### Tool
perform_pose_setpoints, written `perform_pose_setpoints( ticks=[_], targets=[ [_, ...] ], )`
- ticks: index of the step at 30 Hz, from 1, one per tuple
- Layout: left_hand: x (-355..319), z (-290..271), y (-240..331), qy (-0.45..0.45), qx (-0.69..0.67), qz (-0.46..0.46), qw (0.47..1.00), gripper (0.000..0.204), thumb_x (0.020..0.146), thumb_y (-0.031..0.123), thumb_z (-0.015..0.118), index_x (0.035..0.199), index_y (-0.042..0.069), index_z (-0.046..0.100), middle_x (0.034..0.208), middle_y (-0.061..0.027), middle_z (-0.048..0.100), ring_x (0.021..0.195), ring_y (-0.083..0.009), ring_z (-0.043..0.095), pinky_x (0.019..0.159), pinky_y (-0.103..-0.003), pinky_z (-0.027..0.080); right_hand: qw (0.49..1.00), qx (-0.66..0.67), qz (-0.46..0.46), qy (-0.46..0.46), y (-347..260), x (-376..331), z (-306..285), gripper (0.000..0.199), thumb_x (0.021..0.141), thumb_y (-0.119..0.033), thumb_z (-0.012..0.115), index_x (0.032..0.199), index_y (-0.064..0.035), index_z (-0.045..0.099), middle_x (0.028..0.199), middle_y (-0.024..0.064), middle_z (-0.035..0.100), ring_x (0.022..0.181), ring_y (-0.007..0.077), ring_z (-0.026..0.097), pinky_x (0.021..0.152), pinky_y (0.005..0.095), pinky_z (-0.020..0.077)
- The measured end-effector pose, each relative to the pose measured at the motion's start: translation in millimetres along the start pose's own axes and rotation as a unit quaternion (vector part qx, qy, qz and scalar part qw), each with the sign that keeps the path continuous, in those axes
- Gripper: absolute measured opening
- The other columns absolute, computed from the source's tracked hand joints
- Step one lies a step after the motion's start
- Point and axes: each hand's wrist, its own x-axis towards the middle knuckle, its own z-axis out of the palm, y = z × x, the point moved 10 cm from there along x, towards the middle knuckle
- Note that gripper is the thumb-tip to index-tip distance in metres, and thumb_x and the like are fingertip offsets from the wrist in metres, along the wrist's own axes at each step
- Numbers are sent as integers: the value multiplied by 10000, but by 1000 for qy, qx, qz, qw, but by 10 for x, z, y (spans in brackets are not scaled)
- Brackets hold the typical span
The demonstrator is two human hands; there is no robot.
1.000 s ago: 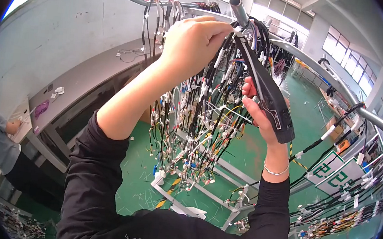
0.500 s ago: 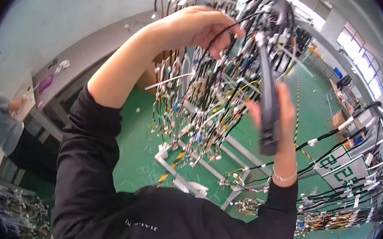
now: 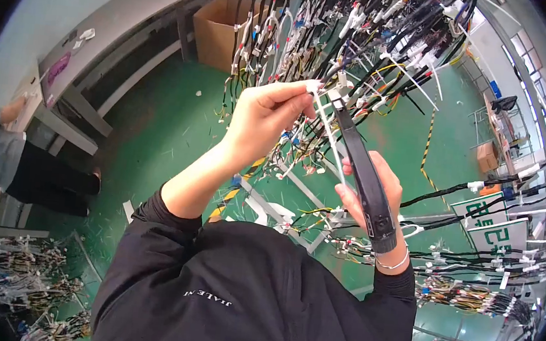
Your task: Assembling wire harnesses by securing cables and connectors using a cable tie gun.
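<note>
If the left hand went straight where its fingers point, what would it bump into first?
Probably the small white plastic piece near the tip of the black tool, to the right of the left hand. Depth is hard to tell here, so hanging wires might come first.

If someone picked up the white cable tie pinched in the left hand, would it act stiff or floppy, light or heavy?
The white cable tie is probably springy rather than floppy: it runs nearly straight from the left hand's fingertips toward the right hand. It likely feels very light, being such a thin strip.
</note>
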Motion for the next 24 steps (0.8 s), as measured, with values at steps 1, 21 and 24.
perform_pose_setpoints(
  ticks=[1, 21, 24],
  targets=[
    [-29, 15, 101, 8, 74, 42, 996, 261, 984, 39, 595, 1227, -13, 673, 809, 6, 665, 625, -21, 439, 552, -183, 368, 1000, 8, -6, -6, -38, -4, 21, 337, 737, -61, 767, 1035, 29, 638, 908, 94, 643, 814, 193, 645, 750, 302, 522],
    [-78, 141, 189, 15, 68, -2, 998, 205, 951, 16, 575, 1118, -2, 692, 758, -16, 666, 676, -61, 606, 608, -215, 467, 988, -77, -137, 9, -83, -128, -95, 207, 736, -23, 742, 902, 14, 624, 746, 133, 625, 643, 302, 623, 582, 380, 497],
    [154, 1, 81, 28, 26, -11, 999, 299, 875, -1, 596, 1166, 50, 643, 923, 3, 658, 677, -23, 505, 633, -188, 427, 963, -215, -140, 88, -197, -231, -401, 261, 732, -67, 735, 958, -1, 624, 824, 124, 626, 749, 303, 620, 710, 396, 494]
  ],
)
